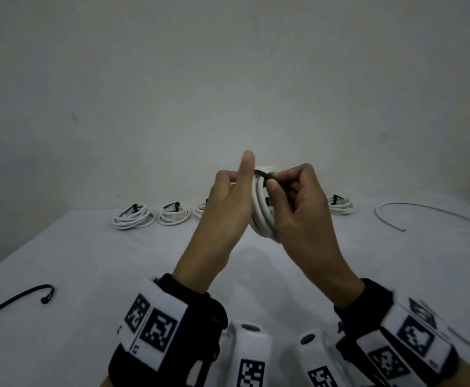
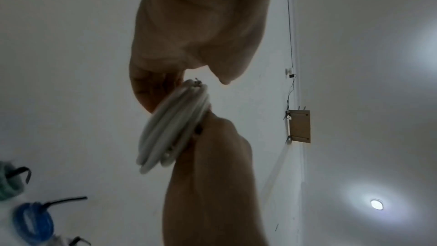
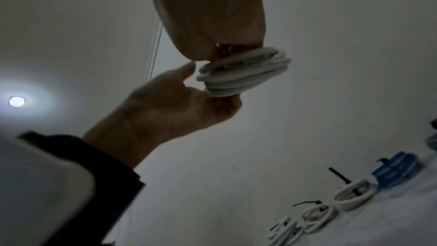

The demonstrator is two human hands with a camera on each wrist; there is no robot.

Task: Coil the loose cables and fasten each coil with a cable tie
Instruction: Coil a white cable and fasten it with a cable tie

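Observation:
Both hands are raised above the table with a white cable coil [image 1: 260, 213] held upright between them. My left hand [image 1: 236, 191] grips the coil's left side, fingers behind it and thumb pointing straight up. My right hand [image 1: 275, 182] pinches a black cable tie [image 1: 261, 173] that arches over the top of the coil. In the right wrist view the coil [image 3: 243, 74] sits between my right hand [image 3: 220, 31] above and the left hand's fingers [image 3: 220, 104] below. The left wrist view shows the coil [image 2: 175, 124] edge-on; the tie's lower part is hidden.
Several tied white coils [image 1: 134, 217] [image 1: 340, 205] line the table's far edge by the wall. A blue coil [image 3: 395, 171] lies further along that row. A loose white cable [image 1: 423, 212] curves at the right. A black tie [image 1: 18, 298] lies at the front left.

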